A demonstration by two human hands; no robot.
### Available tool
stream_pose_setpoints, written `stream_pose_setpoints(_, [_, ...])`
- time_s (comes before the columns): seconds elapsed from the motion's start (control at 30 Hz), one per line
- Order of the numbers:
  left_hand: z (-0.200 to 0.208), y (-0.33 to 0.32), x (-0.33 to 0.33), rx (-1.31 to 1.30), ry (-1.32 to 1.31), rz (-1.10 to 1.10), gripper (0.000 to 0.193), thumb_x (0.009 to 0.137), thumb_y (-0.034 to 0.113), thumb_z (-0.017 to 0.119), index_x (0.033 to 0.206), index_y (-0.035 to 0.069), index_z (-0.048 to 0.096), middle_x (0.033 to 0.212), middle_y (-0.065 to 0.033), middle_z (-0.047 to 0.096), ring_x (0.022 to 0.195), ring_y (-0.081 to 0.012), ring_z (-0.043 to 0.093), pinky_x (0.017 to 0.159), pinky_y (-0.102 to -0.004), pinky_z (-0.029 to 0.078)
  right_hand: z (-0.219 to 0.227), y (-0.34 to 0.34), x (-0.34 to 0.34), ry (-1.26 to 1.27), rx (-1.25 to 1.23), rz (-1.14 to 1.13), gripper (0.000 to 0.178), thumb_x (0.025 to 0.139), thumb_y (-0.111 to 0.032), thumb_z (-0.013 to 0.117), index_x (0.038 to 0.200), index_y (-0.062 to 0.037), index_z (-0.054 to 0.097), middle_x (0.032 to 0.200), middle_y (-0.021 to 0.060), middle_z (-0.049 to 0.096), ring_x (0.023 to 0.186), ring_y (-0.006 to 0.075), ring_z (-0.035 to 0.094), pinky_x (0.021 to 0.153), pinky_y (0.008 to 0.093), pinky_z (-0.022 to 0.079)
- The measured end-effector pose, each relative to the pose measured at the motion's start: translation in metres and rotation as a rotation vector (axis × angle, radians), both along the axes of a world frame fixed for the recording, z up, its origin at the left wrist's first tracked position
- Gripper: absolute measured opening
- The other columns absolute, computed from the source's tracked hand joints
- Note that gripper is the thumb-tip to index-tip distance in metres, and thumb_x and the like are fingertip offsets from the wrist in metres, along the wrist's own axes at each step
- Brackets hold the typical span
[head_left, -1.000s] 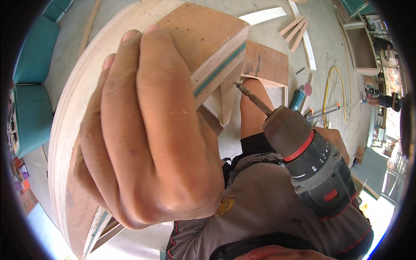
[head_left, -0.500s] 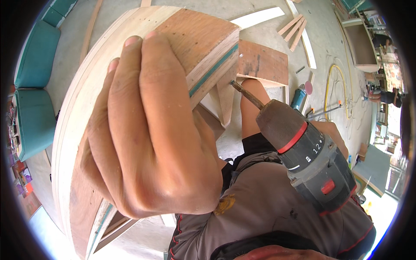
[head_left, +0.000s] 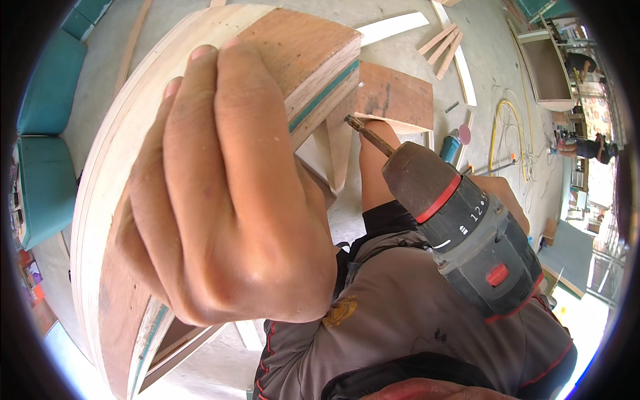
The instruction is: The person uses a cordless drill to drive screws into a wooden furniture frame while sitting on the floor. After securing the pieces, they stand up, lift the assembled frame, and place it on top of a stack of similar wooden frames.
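Observation:
A large curved piece of layered plywood (head_left: 293, 47), with a teal strip along its edge, fills the left and upper middle. My left hand (head_left: 227, 193) is clamped over it, fingers laid across its face and the thumb hidden beneath. On the right, a black and grey power drill (head_left: 460, 227) with red rings points up and left. Its driver bit (head_left: 371, 137) has its tip close to the underside of the plywood edge; whether they touch I cannot tell. My right hand (head_left: 503, 197) is wrapped round the drill's handle, mostly hidden behind the drill body.
A wooden box-like block (head_left: 397, 97) lies beyond my knee. White strips (head_left: 393, 28) and several thin wood sticks (head_left: 441, 50) are on the concrete floor. A yellow hose (head_left: 497, 137) coils at right, near a blue tool (head_left: 451, 147). Teal padded seats (head_left: 47, 187) stand at left.
The whole view has shifted slightly, so things sit a little further left and up. Both hands keep their hold, and the drill stays nearly the same against the plywood.

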State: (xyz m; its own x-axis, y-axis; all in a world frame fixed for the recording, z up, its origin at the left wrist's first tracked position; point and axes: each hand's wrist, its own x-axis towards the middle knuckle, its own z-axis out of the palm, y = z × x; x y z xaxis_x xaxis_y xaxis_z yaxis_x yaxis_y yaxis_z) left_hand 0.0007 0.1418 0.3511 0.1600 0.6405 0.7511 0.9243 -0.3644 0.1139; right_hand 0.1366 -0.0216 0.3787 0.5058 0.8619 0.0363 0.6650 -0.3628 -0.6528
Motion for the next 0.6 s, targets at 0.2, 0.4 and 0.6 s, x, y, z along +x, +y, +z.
stream_pose_setpoints(0.2, [-0.002, 0.008, -0.004, 0.016, -0.011, 0.031, 0.054, 0.056, 0.007, 0.062, 0.104, 0.024, 0.079, 0.104, 0.005, 0.077, 0.099, -0.0174, 0.071, 0.088, -0.0343, 0.051, 0.026, 0.016, 0.015, -0.063, 0.023, 0.294, 0.042, 0.078, -0.013, 0.08, 0.115, 0.0003, 0.065, 0.098, 0.0115, 0.07, 0.083, 0.0218, 0.071, 0.073, 0.0314, 0.054])
stream_pose_setpoints(0.4, [-0.003, 0.006, -0.001, 0.011, -0.023, 0.034, 0.058, 0.057, 0.003, 0.06, 0.108, 0.025, 0.077, 0.104, 0.006, 0.076, 0.099, -0.0181, 0.071, 0.088, -0.0351, 0.05, 0.021, 0.007, 0.021, -0.033, 0.003, 0.274, 0.043, 0.078, -0.012, 0.08, 0.116, -0.0007, 0.064, 0.099, 0.0117, 0.07, 0.083, 0.0228, 0.071, 0.072, 0.0325, 0.054])
stream_pose_setpoints(0.6, [0.001, 0.011, -0.004, -0.001, -0.04, 0.016, 0.061, 0.055, 0.001, 0.06, 0.108, 0.025, 0.077, 0.103, 0.0054, 0.076, 0.099, -0.0184, 0.07, 0.088, -0.0349, 0.05, 0.018, 0.016, 0.021, 0.058, 0.101, 0.293, 0.042, 0.077, -0.01, 0.08, 0.116, -0.0014, 0.065, 0.099, 0.0107, 0.07, 0.084, 0.0213, 0.071, 0.074, 0.0317, 0.054])
